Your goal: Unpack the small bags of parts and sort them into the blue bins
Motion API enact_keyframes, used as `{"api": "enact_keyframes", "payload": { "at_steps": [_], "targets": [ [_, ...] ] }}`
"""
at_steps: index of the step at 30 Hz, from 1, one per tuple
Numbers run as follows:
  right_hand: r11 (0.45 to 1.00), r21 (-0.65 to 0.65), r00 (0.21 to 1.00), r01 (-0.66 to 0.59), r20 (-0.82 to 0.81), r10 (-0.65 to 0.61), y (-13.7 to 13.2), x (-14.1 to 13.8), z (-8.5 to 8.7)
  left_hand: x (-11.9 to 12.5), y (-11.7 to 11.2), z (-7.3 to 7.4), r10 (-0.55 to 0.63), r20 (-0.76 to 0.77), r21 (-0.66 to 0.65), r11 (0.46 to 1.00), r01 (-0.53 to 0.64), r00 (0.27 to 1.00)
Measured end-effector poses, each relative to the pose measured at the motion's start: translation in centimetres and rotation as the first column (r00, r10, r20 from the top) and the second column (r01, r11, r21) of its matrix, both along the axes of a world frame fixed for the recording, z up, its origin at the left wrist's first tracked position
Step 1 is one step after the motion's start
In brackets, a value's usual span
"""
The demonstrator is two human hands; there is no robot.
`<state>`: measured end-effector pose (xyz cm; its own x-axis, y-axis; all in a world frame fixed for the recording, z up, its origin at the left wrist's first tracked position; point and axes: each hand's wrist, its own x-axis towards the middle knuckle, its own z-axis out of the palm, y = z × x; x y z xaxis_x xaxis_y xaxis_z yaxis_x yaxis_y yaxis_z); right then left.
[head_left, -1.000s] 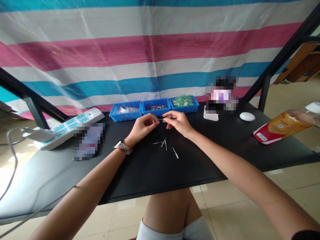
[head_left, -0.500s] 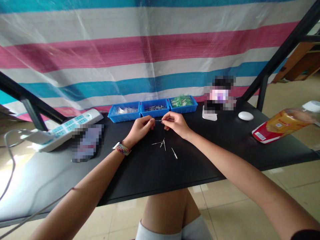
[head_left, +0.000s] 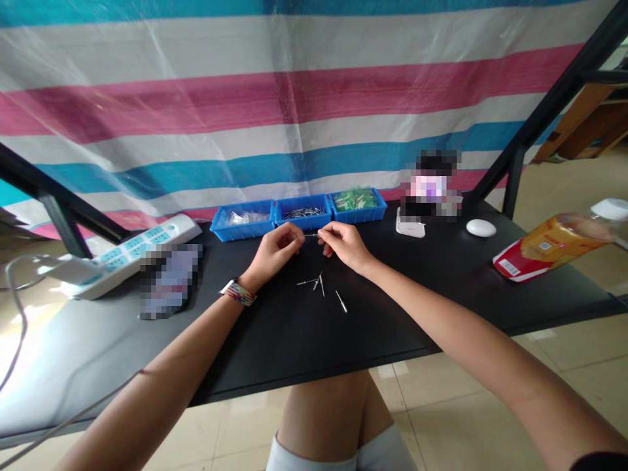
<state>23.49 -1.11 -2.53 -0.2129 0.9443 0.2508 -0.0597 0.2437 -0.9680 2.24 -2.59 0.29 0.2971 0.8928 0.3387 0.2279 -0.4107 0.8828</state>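
Observation:
A thin metal blind rivet (head_left: 311, 235) spans the gap between my two hands, just in front of the blue bins. My left hand (head_left: 279, 252) is closed, thumb and fingertips pinching one end of it. At the other end, the thumb and forefinger of my right hand (head_left: 347, 245) are pinched together on the rivet. Nearer to me on the black table (head_left: 284, 340) lies a small cluster of similar rivets (head_left: 318, 282), with a single rivet (head_left: 341, 301) apart to its right.
Behind my hands stand a blue bin (head_left: 244, 231) of clear plastic bags, a blue bin (head_left: 305, 223) of rivets and a blue bin (head_left: 362, 215) with green-printed packets. A power strip (head_left: 137, 248) is at left. To the right are a white case (head_left: 411, 226), a white oval object (head_left: 481, 227) and a bottle (head_left: 544, 246).
My left hand has shifted very slightly, its fingers a little more rounded. Both hands remain at the same rivet, and the loose rivets lie as before.

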Motion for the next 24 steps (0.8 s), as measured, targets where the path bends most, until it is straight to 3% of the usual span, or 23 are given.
{"api": "enact_keyframes", "payload": {
  "at_steps": [9,15,24],
  "targets": [
    [0.997,-0.074,0.996,-0.035,-0.08,0.029,-0.4,0.2,0.9,-0.5,0.6,-0.8,0.019,-0.089,0.014,1.0,-0.018,0.996],
    [0.999,-0.05,0.996,-0.009,-0.091,0.005,-0.6,0.1,1.0,-0.5,0.7,-1.0,0.027,-0.108,0.016,1.0,-0.026,0.994],
    [0.988,-0.018,0.985,0.153,-0.082,-0.154,1.8,0.1,2.1,-0.4,0.6,-0.6,0.035,0.017,-0.047,0.998,-0.034,0.999]
  ]
}}
